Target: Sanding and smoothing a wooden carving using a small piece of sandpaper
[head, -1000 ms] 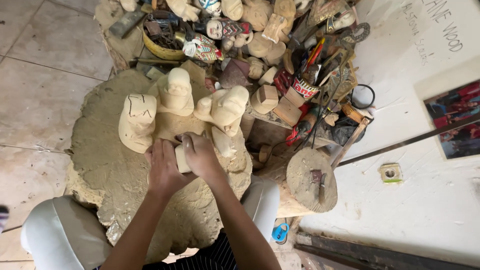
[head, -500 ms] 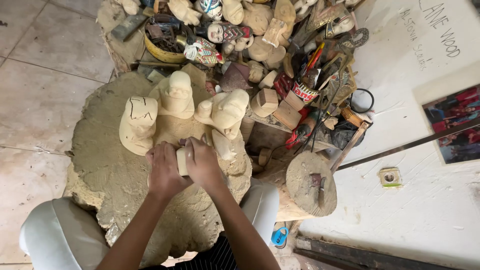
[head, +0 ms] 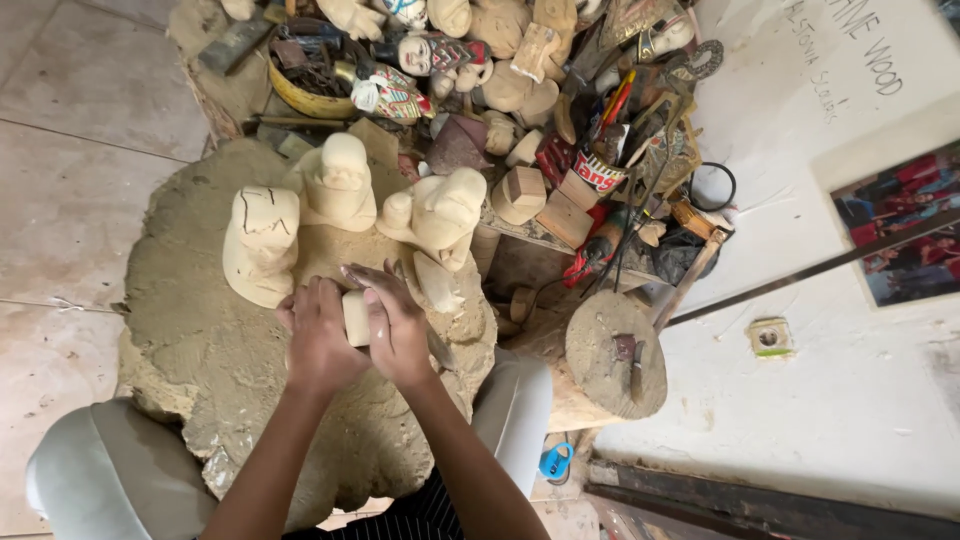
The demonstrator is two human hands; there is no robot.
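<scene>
While both hands, left hand (head: 318,340) and right hand (head: 398,330), clasp it, the pale carving (head: 356,317) sits between them.

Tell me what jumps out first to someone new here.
Both hands, left hand and right hand, clasp a small pale wood block at the centre of a big rough stump. Just beyond stand three pale half-carved figures. Behind them, top centre, lies a heap of painted carvings and tools.
</scene>
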